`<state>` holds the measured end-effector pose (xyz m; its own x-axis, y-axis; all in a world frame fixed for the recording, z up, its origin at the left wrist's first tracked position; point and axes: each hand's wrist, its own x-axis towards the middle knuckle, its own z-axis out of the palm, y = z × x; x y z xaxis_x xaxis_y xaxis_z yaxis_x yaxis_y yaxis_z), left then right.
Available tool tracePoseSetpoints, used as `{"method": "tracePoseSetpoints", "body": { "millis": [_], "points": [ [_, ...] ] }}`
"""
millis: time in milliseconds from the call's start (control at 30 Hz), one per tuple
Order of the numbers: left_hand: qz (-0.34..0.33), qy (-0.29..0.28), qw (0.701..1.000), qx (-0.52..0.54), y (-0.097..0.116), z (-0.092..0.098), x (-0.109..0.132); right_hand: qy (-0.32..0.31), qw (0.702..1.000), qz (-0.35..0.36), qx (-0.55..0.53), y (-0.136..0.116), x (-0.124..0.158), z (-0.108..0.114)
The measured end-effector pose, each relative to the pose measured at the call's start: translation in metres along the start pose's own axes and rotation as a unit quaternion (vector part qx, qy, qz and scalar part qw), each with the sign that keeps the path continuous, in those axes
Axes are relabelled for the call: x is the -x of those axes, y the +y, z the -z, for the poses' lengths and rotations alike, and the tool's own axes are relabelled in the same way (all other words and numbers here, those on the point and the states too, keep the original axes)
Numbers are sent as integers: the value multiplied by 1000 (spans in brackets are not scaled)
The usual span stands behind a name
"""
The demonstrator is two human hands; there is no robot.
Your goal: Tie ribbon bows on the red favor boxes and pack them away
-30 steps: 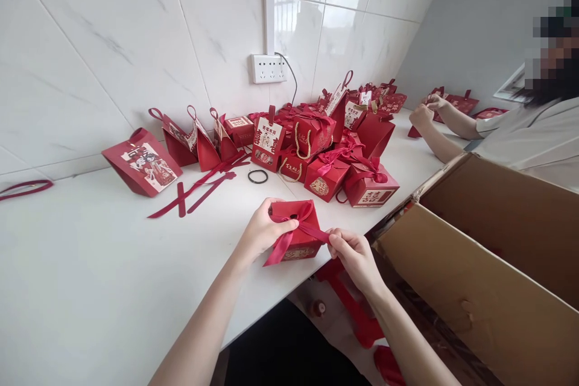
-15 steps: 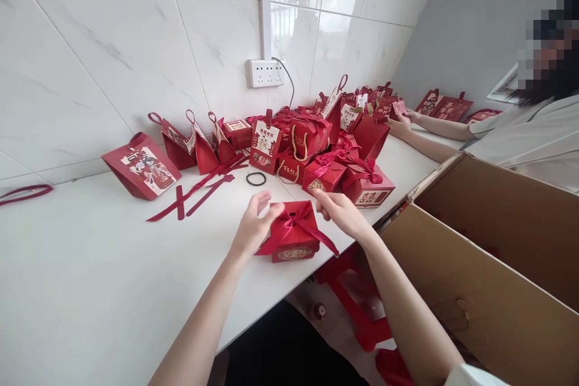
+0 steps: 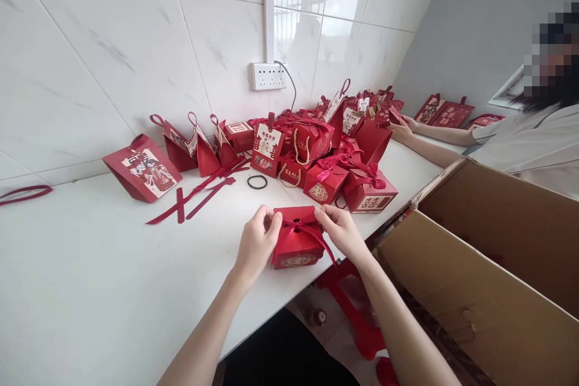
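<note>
A small red gift box (image 3: 296, 262) with a gold-toned label stands near the table's front edge. A crimson ribbon (image 3: 309, 230) is tied in a bow over the dark hole in its lid, with tails hanging down both sides. My left hand (image 3: 261, 238) is closed at the box's upper left corner, thumb and fingers pinched together. At the upper right corner my right hand (image 3: 341, 230) pinches likewise. The fingertips hide exactly how much of the lid and ribbon loops each hand has.
Several red gift boxes (image 3: 323, 184) are piled behind. Loose ribbons (image 3: 205, 199) and a black ring-shaped band (image 3: 257, 182) lie left of them. A large open cardboard box (image 3: 474, 277) stands on the right. Beyond it, a co-worker's hands (image 3: 402, 129) hold a red piece.
Both my hands have come down and inward onto the box's upper corners and closed. The left ribbon tail now hangs closer to the box. The co-worker's red piece has tilted.
</note>
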<state>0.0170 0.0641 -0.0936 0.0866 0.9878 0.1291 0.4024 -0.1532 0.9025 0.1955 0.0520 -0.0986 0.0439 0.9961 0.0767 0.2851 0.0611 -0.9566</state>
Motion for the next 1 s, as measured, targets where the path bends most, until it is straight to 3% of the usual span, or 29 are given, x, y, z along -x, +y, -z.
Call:
{"method": "tracePoseSetpoints", "body": {
  "millis": [333, 633, 800, 1000],
  "points": [
    [16, 35, 999, 32, -5, -11, 7, 127, 984, 46, -120, 19, 17, -23],
    [33, 71, 995, 69, -5, -18, 10, 159, 941, -18, -298, 26, 20, -36],
    [62, 65, 987, 130, -9, -17, 4, 103, 949, -38, -295, 23, 15, -32],
    [133, -20, 959, 251, -13, -2, 2, 18, 952, 10, -305, 46, 5, -1]
  ]
}}
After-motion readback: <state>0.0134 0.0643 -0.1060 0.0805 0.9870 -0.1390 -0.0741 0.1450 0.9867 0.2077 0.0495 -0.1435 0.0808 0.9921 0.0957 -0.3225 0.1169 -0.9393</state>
